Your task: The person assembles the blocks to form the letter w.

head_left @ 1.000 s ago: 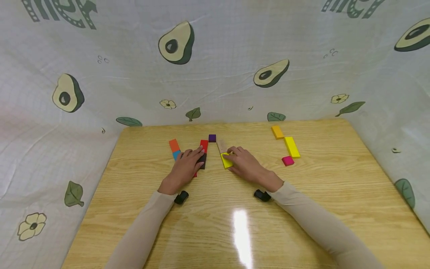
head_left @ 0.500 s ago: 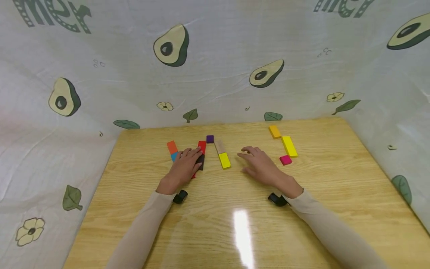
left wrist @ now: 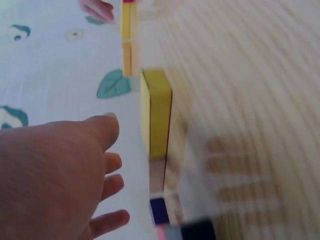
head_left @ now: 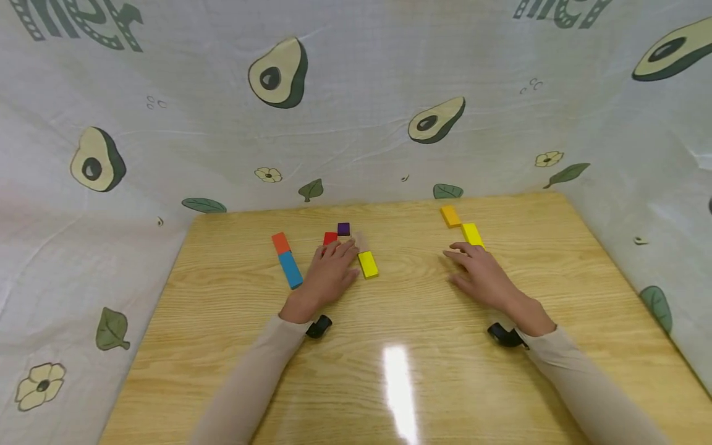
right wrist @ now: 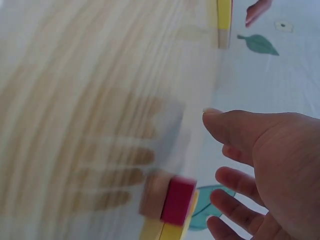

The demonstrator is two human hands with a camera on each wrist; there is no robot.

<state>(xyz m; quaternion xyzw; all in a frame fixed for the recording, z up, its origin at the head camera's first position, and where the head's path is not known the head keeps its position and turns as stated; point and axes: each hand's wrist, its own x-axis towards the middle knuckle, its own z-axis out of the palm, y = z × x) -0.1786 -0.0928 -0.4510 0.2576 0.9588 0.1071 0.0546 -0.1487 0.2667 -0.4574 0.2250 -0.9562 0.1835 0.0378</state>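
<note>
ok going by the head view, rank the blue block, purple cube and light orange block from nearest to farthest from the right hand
Nearest to the right hand first:
1. light orange block: beyond the hand, slightly left
2. purple cube: farther left, just beyond the left hand
3. blue block: left of the left hand

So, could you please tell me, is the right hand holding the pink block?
No, the pink block sits apart from the right hand.

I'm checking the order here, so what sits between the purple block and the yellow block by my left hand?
A pale tan block: the left wrist view shows it between the yellow block and the purple block.
</note>
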